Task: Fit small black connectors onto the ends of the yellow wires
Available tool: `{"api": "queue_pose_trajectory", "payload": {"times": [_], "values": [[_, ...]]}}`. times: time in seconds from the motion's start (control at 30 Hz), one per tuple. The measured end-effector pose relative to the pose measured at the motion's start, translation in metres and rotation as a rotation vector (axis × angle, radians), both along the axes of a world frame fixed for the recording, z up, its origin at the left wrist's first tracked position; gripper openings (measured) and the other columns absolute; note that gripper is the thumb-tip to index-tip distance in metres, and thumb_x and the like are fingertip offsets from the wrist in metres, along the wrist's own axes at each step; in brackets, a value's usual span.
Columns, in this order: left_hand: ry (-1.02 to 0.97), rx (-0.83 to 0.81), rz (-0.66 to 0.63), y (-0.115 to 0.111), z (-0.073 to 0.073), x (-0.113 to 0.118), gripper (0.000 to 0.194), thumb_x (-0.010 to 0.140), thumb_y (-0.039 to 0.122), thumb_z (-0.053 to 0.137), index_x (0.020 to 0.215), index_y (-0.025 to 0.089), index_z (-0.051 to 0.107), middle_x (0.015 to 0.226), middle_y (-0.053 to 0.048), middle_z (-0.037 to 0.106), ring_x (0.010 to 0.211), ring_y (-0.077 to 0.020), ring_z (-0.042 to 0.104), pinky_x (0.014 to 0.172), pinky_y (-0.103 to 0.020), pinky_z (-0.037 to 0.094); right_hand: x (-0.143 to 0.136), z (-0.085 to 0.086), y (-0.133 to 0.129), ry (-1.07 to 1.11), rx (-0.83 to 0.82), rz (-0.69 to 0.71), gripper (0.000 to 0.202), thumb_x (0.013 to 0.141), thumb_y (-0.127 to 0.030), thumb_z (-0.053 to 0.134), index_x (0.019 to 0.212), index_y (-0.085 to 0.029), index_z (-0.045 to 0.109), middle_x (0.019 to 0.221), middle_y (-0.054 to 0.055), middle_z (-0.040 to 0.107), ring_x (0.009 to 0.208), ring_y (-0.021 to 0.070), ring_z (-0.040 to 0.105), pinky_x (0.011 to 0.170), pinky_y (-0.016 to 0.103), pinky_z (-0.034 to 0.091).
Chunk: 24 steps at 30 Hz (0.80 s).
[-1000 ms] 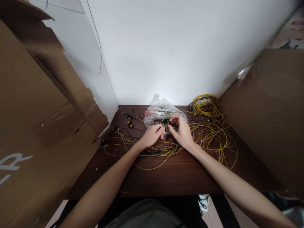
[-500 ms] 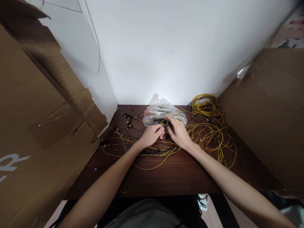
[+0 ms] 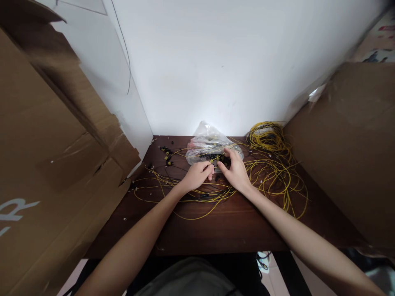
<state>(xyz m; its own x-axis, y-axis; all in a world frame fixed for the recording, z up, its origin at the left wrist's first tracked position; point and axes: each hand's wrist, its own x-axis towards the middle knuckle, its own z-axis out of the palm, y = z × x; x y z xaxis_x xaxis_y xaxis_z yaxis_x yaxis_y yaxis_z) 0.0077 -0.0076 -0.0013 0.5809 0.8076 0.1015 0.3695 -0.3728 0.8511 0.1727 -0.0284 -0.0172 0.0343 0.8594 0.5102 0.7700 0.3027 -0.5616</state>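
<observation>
My left hand (image 3: 198,175) is closed in a pinch at the front of a clear plastic bag (image 3: 205,130). A thin yellow wire (image 3: 216,158) runs out at its fingertips; the pinched part itself is hidden. To its right, my right hand (image 3: 237,172) is open, thumb and fingers apart, over the bag's right front side. Small black connectors (image 3: 207,156) lie at the bag's mouth between and behind both hands. Under the wrists, yellow and black wires (image 3: 212,200) stretch across the dark wooden table (image 3: 212,234).
A bundle of yellow wire (image 3: 263,137) lies at the back right, with looser loops (image 3: 285,185) in front of it. More black and yellow connectors (image 3: 166,154) sit left of the bag. Cardboard (image 3: 61,144) flanks the left, a cardboard box (image 3: 345,156) the right; a white wall (image 3: 216,74) stands behind.
My right hand has shifted slightly right, away from the left hand, and its fingers have spread. My left hand stays pinched in nearly the same spot.
</observation>
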Motion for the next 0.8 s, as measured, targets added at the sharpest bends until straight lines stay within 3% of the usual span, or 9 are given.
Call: {"api": "queue_pose_trajectory", "payload": {"times": [0.23, 0.37, 0.6, 0.8], "values": [[0.004, 0.022, -0.002, 0.001, -0.002, 0.000, 0.032, 0.088, 0.028, 0.036, 0.066, 0.014, 0.054, 0.058, 0.001, 0.058, 0.048, -0.0072, 0.045, 0.055, -0.019, 0.036, -0.002, 0.001, -0.002, 0.194, -0.054, -0.031, 0.056, 0.077, -0.033, 0.054, 0.127, -0.010, 0.041, 0.116, 0.017, 0.043, 0.096, 0.0246, 0.056, 0.088, 0.043, 0.045], [0.008, 0.040, -0.002, 0.001, -0.002, 0.000, 0.032, 0.088, 0.028, 0.036, 0.065, 0.014, 0.054, 0.059, 0.000, 0.059, 0.054, -0.0087, 0.049, 0.059, -0.020, 0.037, 0.001, -0.001, 0.003, 0.335, -0.091, -0.047, 0.056, 0.074, -0.036, 0.058, 0.124, -0.013, 0.045, 0.118, 0.016, 0.044, 0.093, 0.0239, 0.058, 0.081, 0.041, 0.049], [0.026, 0.019, -0.008, 0.000, 0.001, -0.001, 0.031, 0.087, 0.028, 0.036, 0.067, 0.015, 0.055, 0.059, 0.001, 0.060, 0.047, -0.0073, 0.045, 0.055, -0.020, 0.036, 0.004, 0.003, 0.009, 0.808, -0.202, -0.044, 0.048, 0.067, -0.035, 0.064, 0.109, -0.013, 0.059, 0.109, 0.012, 0.061, 0.093, 0.0210, 0.060, 0.086, 0.038, 0.046], [0.017, 0.015, 0.000, 0.000, 0.001, -0.001, 0.030, 0.087, 0.028, 0.036, 0.068, 0.015, 0.055, 0.060, 0.001, 0.060, 0.047, -0.0076, 0.046, 0.055, -0.020, 0.037, 0.005, 0.008, 0.009, 0.826, -0.218, -0.014, 0.037, 0.067, -0.031, 0.065, 0.099, -0.012, 0.063, 0.098, 0.011, 0.067, 0.086, 0.0207, 0.062, 0.079, 0.038, 0.048]]}}
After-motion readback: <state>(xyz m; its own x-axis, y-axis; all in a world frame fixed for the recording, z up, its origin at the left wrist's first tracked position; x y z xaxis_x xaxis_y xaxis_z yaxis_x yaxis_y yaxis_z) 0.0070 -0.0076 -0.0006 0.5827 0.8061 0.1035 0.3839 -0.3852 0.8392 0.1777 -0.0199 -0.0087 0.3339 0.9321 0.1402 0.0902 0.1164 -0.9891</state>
